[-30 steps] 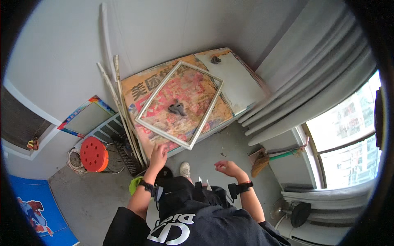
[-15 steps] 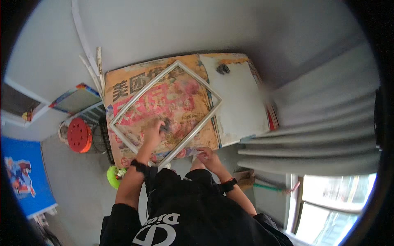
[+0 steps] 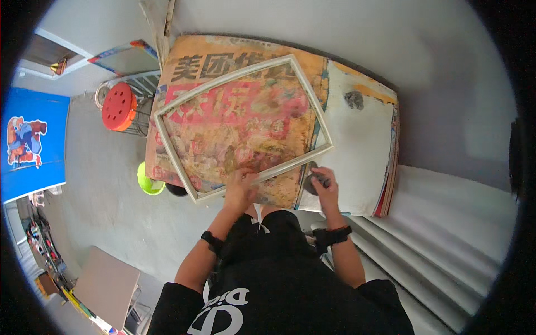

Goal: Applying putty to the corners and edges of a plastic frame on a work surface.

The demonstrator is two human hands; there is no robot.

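A rectangular off-white frame [image 3: 231,76] lies slanted on a stained, printed cardboard sheet [image 3: 206,151]. My left hand [image 3: 241,192] is at the frame's near bar, its fingers bent over the bar. To the right of it, over the seam between the cardboard and a white board [image 3: 363,151], my right hand [image 3: 328,192] holds a dark grey pad [image 3: 314,181]. The pad's exact kind is unclear, and the fingers partly cover it. Farther back on the white board sits another dark, crumpled lump [image 3: 354,100].
Left of the work surface stand a red round-topped stool [image 3: 119,106] and a bright green tub [image 3: 151,180]. A brown table [image 3: 106,287] is at the lower left. Grey curtain folds [image 3: 424,268] hang at the right, and a wall [image 3: 268,19] rises behind.
My left hand has moved from inside the frame to its near bar. The dark pad it held now appears in my right hand, which has come up onto the board. The view has turned.
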